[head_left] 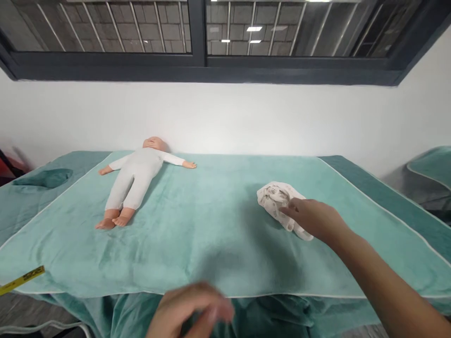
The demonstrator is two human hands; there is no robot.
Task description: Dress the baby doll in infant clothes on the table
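A bunched white cloth with a small print (pixel 273 199) is at the right of the green mat (pixel 207 202). My right hand (pixel 313 218) reaches in from the lower right, its thumb and fingers closed on the near side of this cloth; the hand itself hides part of it. Low in the middle, by the mat's front edge, my left hand (pixel 190 307) is curled and blurred by motion, apart from the cloth. Whether its fingertips meet does not show clearly. A baby doll in a white bodysuit (pixel 136 171) lies on its back at the left, arms spread, head toward the wall.
A white wall (pixel 225 117) and a dark window frame (pixel 211 70) stand behind the mat. A yellow strip with dark markings (pixel 23 279) lies at the front left. At the far right is a green padded piece (pixel 433 164). Green fabric (pixel 130 314) hangs below the front edge.
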